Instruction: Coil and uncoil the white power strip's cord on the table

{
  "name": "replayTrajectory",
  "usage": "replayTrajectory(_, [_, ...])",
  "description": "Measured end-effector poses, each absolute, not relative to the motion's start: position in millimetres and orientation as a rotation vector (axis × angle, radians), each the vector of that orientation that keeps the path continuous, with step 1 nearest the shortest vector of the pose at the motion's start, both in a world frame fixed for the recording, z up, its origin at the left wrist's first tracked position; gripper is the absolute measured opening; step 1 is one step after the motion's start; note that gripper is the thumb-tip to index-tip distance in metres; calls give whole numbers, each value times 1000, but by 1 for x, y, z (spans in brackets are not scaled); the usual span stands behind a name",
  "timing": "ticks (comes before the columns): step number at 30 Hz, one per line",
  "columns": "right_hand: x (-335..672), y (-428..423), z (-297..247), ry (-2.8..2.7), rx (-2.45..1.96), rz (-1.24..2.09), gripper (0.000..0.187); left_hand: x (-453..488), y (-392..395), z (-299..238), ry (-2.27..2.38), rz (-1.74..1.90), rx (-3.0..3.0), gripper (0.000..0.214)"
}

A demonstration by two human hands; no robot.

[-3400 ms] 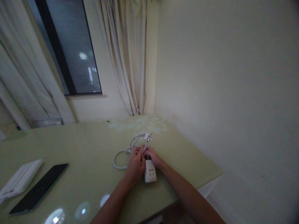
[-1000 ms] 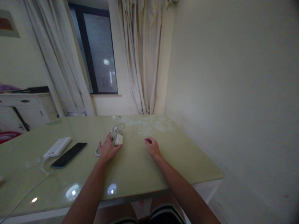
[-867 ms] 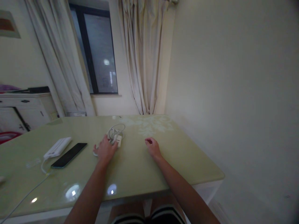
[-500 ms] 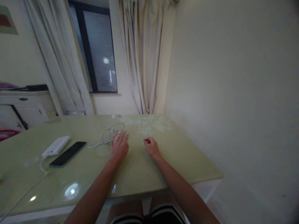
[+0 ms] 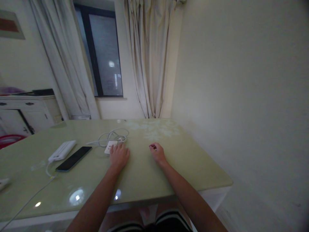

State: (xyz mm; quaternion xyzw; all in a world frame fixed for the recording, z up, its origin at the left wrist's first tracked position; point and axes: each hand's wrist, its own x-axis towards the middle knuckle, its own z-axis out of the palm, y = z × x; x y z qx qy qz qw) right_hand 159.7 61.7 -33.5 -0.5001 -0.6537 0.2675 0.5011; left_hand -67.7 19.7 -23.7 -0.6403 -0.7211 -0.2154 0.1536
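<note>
A white power strip (image 5: 108, 149) with socket holes lies on the table, its white cable (image 5: 100, 140) looped loosely behind and beside it. My left hand (image 5: 120, 156) rests palm down at the strip's right side, fingers apart, with the fingertips over or against its edge. I cannot tell how firmly they touch it. To the right, my right hand (image 5: 157, 152) sits on the tabletop with its fingers curled in. A small dark spot shows at its fingertips, but what it holds, if anything, is too small to name.
On the left, a black phone (image 5: 73, 159) lies beside a white power bank (image 5: 62, 150) with a cable running to the table's near edge. A white object (image 5: 3, 183) shows at the far left. The wall (image 5: 241, 96) borders the greenish table (image 5: 193, 167) on the right.
My left hand has drawn back slightly toward me and left, uncovering the power strip, which now shows further left. The cable loops have shifted. My right hand stays about where it was.
</note>
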Motion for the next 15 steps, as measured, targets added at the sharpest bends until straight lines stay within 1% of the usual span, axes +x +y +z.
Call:
replayTrajectory(4, [158, 55, -31, -1698, -1156, 575, 15, -50, 16, -17, -1821, -865, -2150, 45])
replayTrajectory(7, [154, 48, -33, -1968, -1045, 372, 17, -24, 8, -6, -1482, -1029, -2503, 49])
replayTrajectory(9, [151, 45, -37, -2181, -939, 262, 22, -3, 4, 3, -1305, -1036, -2689, 44])
replayTrajectory(12, [149, 46, -43, -2387, -935, 196, 35, 27, 5, 11, -1298, -1010, -2767, 32])
replayTrajectory(15, [152, 47, -41, -2467, -1077, 106, 37, 43, 9, 8, -1311, -1176, -2721, 28])
